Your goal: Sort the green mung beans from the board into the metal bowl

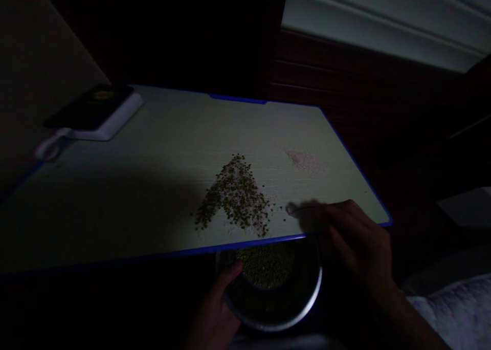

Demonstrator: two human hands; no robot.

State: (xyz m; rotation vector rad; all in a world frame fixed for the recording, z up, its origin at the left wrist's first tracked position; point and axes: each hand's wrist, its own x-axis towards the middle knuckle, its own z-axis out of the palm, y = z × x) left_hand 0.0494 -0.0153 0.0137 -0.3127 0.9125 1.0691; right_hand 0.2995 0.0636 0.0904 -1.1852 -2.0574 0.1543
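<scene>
My left hand (224, 299) grips the rim of a round metal bowl (312, 299) below the table's front edge, its thumb over the inside. Small green beans (266, 263) lie in the bowl. Pinched in my right hand (358, 237) is a small spoon (293, 209), its tip low over the tabletop. Left of the spoon spreads a pile of green beans mixed with pale grains (238, 194), with a few loose beans between. Farther back on the right lies a small heap of pale grains (307, 161). The light is dim.
The pale tabletop (172, 135) has a blue edge. At its far left sits a dark-topped white box-like device (103, 114) with a looped white strap (53, 145). Pale horizontal panels (376, 25) stand behind at the right. Light patterned cloth (456, 304) shows at lower right.
</scene>
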